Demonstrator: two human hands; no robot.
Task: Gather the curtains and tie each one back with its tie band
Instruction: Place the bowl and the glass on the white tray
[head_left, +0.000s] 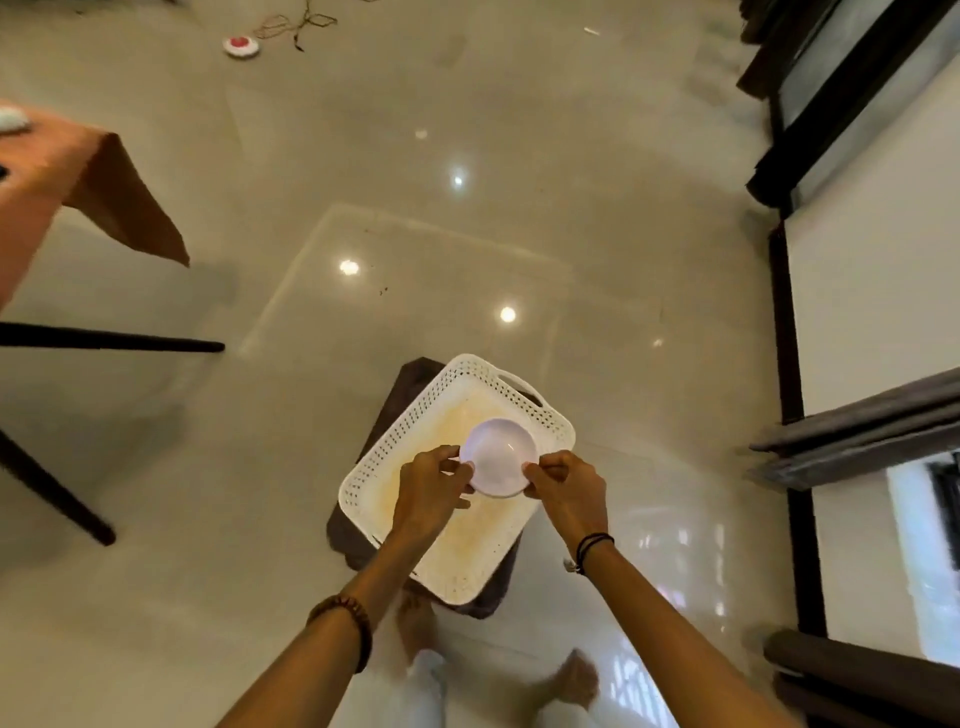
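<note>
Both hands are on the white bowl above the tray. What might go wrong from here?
1. The left hand and right hand only pinch the small white round bowl by its rim; it may slip onto the glossy tiled floor.
2. The white perforated plastic tray overhangs the dark wooden stool, so an off-centre set-down might tip it.

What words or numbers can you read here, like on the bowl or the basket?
None: no word, number or sign can be read.
The white bowl, held by the left hand and right hand, is plain.
The white basket tray is plain too.
The far-off red-and-white round thing is too small and blurred to tell.
</note>
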